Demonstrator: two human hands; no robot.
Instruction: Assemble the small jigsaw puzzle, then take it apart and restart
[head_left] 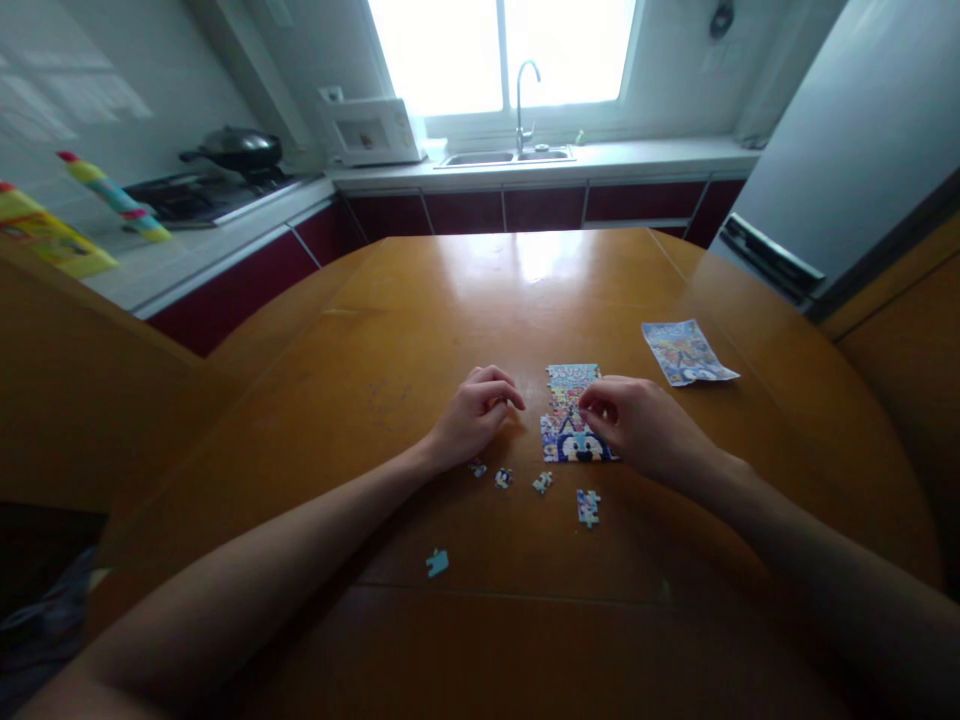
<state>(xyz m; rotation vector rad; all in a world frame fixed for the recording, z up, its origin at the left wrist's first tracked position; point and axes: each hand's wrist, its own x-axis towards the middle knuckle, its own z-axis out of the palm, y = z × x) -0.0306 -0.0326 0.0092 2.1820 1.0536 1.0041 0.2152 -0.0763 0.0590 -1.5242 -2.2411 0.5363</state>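
A partly joined jigsaw puzzle (574,374) lies on the wooden table, with a dark blue cartoon dog face along its near edge. My right hand (645,420) is over its right side, fingers pinched together; whatever they hold is hidden. To the left of the puzzle, my left hand (472,415) hovers or rests with loosely bent fingers apart, nothing visible in them. Loose pieces lie nearer to me: a dark-and-white piece (503,478), a pale piece (543,483), a small piece (478,467) by my left wrist, a joined cluster (589,508) and a light blue piece (437,562).
A creased printed picture sheet (686,352) lies right of the puzzle on the round table (465,290). Beyond are a counter with a sink (480,158), a microwave (375,132), and a stove with a lidded wok (240,148). A fridge (832,150) stands right.
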